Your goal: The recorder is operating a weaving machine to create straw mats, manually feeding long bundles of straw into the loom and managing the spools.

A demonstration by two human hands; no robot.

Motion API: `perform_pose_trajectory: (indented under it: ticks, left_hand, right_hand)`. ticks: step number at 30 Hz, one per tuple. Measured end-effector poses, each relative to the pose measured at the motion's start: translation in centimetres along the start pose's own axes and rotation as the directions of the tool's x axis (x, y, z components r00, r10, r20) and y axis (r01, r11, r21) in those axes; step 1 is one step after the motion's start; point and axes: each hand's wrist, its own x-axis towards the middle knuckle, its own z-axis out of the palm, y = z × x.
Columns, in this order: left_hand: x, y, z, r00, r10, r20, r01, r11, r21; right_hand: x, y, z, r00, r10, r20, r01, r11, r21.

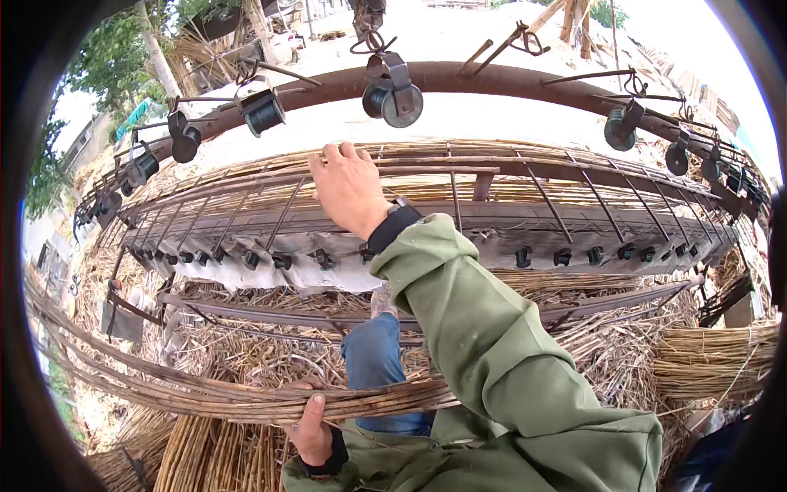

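My left hand [311,426] is low in the view, closed around a bundle of long brown reeds [238,396] that sweeps off to the left and ends behind my right sleeve. Farther forward, my right hand [351,189] lies over the upper edge of a metal frame. Its fingers curl over a reed [426,170] lying along that frame; the fingertips are mostly hidden. More thin reeds [525,152] lie lengthwise behind it, across a row of slanting metal rods [548,201].
A curved rusty pipe [492,82] spans the far side, carrying wire spools [393,92]. Several small dark bobbins [522,257] hang below the frame's beam. A lower metal bar [246,314] crosses before my leg. Reed bundles stand at lower left [217,455] and lie at right [717,361].
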Motion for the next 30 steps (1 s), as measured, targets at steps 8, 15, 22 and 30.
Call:
perform_pose_trajectory:
  ticks: [8, 15, 22, 30]
  left_hand:
    - [0.9, -2.8, -1.3, 0.995, -0.085, -0.055, 0.084, 0.996, -0.021]
    - [-2.4, -2.4, 0.0, 0.993, -0.105, 0.057, 0.106, 0.994, -0.016]
    - [-4.1, -0.9, 0.5, 0.988, -0.136, 0.072, 0.142, 0.986, -0.088]
    - [-3.8, -1.5, 0.0, 0.969, -0.192, 0.153, 0.208, 0.974, -0.092]
  right_hand:
    - [-22.1, -2.8, -7.2, 0.816, -0.299, 0.494, -0.13, 0.739, 0.661]
    - [-31.2, -1.8, -10.4, 0.879, -0.053, 0.473, -0.267, 0.769, 0.581]
    - [-31.4, -2.1, -12.3, 0.907, -0.05, 0.418, -0.248, 0.738, 0.628]
    - [-31.6, -2.2, -12.3, 0.94, 0.018, 0.341, -0.233, 0.763, 0.603]
